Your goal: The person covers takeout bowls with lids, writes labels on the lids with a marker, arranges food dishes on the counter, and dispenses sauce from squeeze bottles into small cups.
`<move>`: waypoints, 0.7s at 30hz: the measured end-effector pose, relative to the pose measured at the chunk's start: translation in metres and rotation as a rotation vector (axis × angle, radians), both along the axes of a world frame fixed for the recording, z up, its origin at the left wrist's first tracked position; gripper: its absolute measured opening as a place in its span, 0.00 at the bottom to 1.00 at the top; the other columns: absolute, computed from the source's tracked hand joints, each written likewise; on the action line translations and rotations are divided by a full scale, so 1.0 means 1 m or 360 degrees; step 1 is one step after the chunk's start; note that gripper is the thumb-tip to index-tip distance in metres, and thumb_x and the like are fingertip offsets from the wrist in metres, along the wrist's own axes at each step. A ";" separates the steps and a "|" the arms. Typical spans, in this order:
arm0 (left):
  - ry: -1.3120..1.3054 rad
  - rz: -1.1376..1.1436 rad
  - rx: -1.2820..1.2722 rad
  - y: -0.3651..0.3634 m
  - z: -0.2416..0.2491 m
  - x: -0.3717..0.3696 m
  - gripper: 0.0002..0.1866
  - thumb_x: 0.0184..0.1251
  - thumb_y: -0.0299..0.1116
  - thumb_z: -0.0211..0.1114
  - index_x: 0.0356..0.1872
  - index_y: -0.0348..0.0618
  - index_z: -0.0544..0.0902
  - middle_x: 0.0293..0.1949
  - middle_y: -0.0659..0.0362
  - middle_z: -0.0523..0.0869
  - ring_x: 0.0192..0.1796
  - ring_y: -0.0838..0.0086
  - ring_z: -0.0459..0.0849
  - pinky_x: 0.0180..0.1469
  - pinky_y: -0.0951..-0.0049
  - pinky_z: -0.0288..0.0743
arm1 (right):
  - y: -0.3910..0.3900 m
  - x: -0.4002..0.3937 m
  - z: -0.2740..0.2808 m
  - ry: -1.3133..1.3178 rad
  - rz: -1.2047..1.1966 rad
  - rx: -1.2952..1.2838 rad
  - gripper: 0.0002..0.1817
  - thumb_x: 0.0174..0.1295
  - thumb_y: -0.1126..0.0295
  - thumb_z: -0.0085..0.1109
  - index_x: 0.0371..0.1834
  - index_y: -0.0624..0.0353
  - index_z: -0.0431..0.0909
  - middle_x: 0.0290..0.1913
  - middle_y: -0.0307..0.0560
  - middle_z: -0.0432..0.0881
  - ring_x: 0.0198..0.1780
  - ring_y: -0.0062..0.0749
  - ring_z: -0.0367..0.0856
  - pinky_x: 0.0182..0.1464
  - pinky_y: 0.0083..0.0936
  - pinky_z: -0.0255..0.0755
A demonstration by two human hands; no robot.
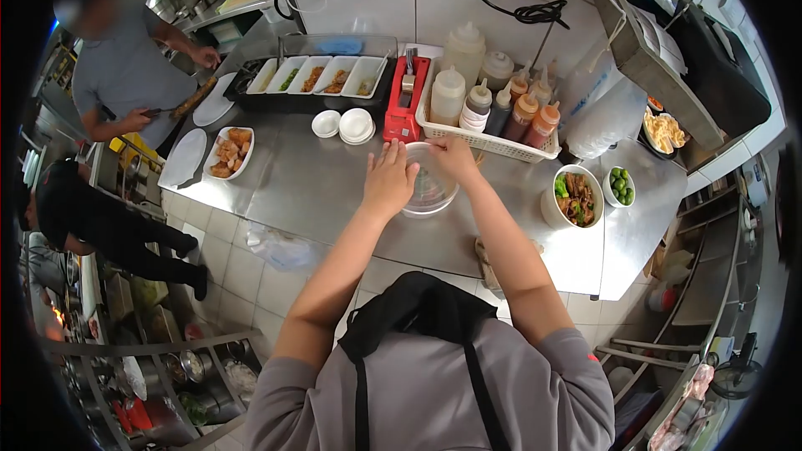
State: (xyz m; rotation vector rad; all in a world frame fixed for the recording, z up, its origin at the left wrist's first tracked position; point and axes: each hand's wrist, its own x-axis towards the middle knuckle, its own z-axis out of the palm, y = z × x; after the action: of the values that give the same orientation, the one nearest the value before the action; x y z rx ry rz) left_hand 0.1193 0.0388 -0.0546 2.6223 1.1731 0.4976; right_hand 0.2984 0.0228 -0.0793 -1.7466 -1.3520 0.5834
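**Clear tub steadied between both hands, just in front of the red device**

Landmark from my remote view: red device [401, 123], upright on the steel counter [313, 192]. The clear round tub [432, 192] sits just on the near side of it, a bit to its right. My left hand [390, 177] is laid over the tub's left side, fingers stretched out and nearly together, not closed on anything. My right hand [454, 159] has its fingers bent in at the far right rim; reads as a pinch on the tub's edge, though the fingertips are partly covered, so what exactly is between them is hard to say.

Why so: flat hand probably steadies the tub while the bent fingers work the rim. Tub lies between the two hands, with its near side uncovered by either.

Around the device: stacked white cups [357, 124] to its left, within easy reach; black tray [282, 103] of filled inserts behind those, likely grouped for quick serving. White basket [493, 144] just right of it, probably keeping the squeeze bottles [477, 108] upright together. Well to its right and nearer me, a paper bowl [555, 211] of meat and greens, with a small bowl [621, 203] of green fruits just beside. Well left, a co-worker [121, 67] holds a long tool near white plates [184, 156].
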 end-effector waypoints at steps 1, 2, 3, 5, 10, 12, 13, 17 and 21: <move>0.0055 0.0027 0.0024 0.000 0.001 0.000 0.29 0.72 0.46 0.42 0.65 0.34 0.61 0.67 0.47 0.63 0.70 0.60 0.59 0.70 0.52 0.46 | -0.001 -0.003 0.004 -0.0014 0.0007 0.0004 0.12 0.53 0.69 0.58 0.40 0.58 0.84 0.43 0.60 0.80 0.46 0.51 0.79 0.50 0.34 0.71; 0.0058 0.0023 0.0007 0.000 0.001 -0.001 0.29 0.72 0.46 0.41 0.66 0.34 0.61 0.67 0.48 0.62 0.70 0.60 0.58 0.70 0.52 0.44 | -0.003 -0.006 0.008 -0.0075 0.0000 0.0002 0.12 0.54 0.70 0.57 0.41 0.58 0.83 0.43 0.60 0.80 0.47 0.52 0.78 0.51 0.34 0.70; 0.0063 0.0018 -0.0008 0.000 0.002 -0.002 0.29 0.72 0.47 0.41 0.66 0.35 0.61 0.68 0.48 0.61 0.71 0.60 0.57 0.71 0.51 0.42 | -0.004 -0.008 0.013 -0.0135 -0.0007 0.0003 0.12 0.55 0.70 0.57 0.41 0.58 0.83 0.44 0.59 0.79 0.47 0.52 0.77 0.51 0.35 0.70; 0.0049 0.0009 -0.0028 -0.001 0.002 -0.004 0.30 0.72 0.47 0.40 0.67 0.35 0.60 0.69 0.49 0.59 0.72 0.60 0.55 0.71 0.49 0.38 | -0.006 -0.011 0.011 -0.0186 -0.0010 0.0032 0.12 0.56 0.71 0.55 0.43 0.58 0.82 0.44 0.59 0.78 0.48 0.54 0.76 0.51 0.36 0.69; -0.0147 -0.0132 -0.0012 -0.001 -0.006 -0.010 0.31 0.72 0.47 0.40 0.68 0.35 0.57 0.71 0.49 0.55 0.73 0.59 0.50 0.71 0.47 0.34 | -0.009 -0.013 -0.001 -0.0138 -0.0031 0.0300 0.13 0.59 0.74 0.52 0.46 0.58 0.81 0.44 0.59 0.77 0.48 0.55 0.75 0.52 0.37 0.68; -0.0135 -0.0224 0.0140 -0.002 -0.007 -0.012 0.34 0.71 0.51 0.41 0.68 0.34 0.57 0.70 0.49 0.55 0.73 0.58 0.50 0.71 0.46 0.33 | -0.012 -0.015 0.004 -0.0090 -0.0050 0.0358 0.13 0.59 0.74 0.52 0.46 0.58 0.81 0.43 0.59 0.77 0.47 0.55 0.75 0.51 0.37 0.68; -0.0125 -0.0273 0.0213 -0.004 -0.002 -0.014 0.35 0.70 0.53 0.42 0.67 0.34 0.57 0.70 0.49 0.56 0.73 0.57 0.50 0.71 0.46 0.32 | -0.014 -0.018 0.008 -0.0062 -0.0064 0.0384 0.13 0.60 0.75 0.51 0.46 0.58 0.81 0.43 0.59 0.77 0.47 0.55 0.75 0.51 0.36 0.68; 0.0043 -0.0808 0.0299 -0.010 0.017 -0.025 0.41 0.62 0.62 0.47 0.67 0.40 0.59 0.69 0.52 0.59 0.73 0.61 0.52 0.71 0.47 0.34 | -0.014 -0.017 0.010 0.0100 -0.0058 0.0286 0.12 0.59 0.74 0.52 0.45 0.58 0.81 0.42 0.56 0.78 0.45 0.53 0.76 0.49 0.35 0.68; 0.0146 -0.1177 0.0338 0.001 0.015 -0.026 0.37 0.56 0.61 0.54 0.65 0.55 0.65 0.68 0.61 0.63 0.71 0.66 0.57 0.71 0.49 0.42 | -0.013 -0.015 0.009 0.0151 -0.0010 0.0203 0.12 0.59 0.74 0.53 0.45 0.58 0.81 0.42 0.54 0.79 0.45 0.51 0.77 0.48 0.33 0.69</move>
State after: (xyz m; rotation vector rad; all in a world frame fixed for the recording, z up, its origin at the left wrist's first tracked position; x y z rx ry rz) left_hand 0.0932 0.0393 -0.0394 3.0079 0.1076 0.3572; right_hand 0.2838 0.0094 -0.0706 -1.6005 -1.2896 0.5571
